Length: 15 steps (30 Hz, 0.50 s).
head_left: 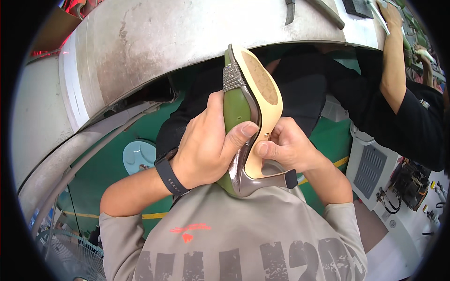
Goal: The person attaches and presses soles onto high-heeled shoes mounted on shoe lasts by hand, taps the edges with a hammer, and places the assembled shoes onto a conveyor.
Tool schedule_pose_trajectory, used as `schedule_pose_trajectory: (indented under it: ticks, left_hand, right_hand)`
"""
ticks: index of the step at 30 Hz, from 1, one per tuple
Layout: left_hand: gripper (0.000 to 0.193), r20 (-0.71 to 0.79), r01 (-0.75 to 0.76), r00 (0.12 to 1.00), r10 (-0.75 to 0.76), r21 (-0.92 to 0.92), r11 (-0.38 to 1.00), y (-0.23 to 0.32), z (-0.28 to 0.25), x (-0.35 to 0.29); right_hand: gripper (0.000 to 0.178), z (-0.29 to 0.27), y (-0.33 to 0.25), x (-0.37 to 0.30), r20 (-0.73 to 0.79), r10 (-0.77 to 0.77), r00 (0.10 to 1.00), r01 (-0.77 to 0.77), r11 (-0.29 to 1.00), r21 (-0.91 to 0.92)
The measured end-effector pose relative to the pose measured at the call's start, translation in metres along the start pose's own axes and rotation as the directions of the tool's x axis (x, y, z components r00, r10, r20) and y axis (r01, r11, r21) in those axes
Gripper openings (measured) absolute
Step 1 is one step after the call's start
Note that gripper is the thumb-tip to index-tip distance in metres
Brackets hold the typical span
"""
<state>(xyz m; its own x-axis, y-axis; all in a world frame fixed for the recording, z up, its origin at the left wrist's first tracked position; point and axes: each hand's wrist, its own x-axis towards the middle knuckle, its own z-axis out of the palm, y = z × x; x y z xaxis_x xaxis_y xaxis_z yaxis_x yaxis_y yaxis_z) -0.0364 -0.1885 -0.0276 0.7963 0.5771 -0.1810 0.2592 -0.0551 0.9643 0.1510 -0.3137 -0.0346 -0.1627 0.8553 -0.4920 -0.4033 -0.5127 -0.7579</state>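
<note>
A high-heeled shoe with a grey-brown metallic upper sits on a green shoe last. It is turned on its side, toe pointing away from me, its beige sole facing right. A band of glittery strands crosses near the toe. My left hand grips the last's left side, thumb across the upper's edge. On the other side, my right hand has its thumb pressed on the sole's waist above the heel, its fingers curled behind. The dark heel tip points right.
Ahead curves a worn pale workbench, with a hammer-like tool and a dark block on it. A co-worker's arm reaches over its right end. Below are a light blue stool, a grey machine and a fan.
</note>
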Motion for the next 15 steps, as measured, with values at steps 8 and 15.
schedule_pose_trajectory:
  ticks: [8,15]
  left_hand:
    - [0.065,-0.016,0.003,1.0,-0.002,0.067,0.998,0.002,0.003,-0.001]
    - [0.065,-0.054,0.002,0.999,0.005,0.129,0.992,0.002,0.007,0.002]
  right_hand:
    - [0.036,-0.002,0.0,0.001,0.004,0.021,1.0,-0.021,1.0,-0.022]
    - [0.05,0.007,0.012,0.004,-0.089,-0.109,0.99,0.119,0.986,0.114]
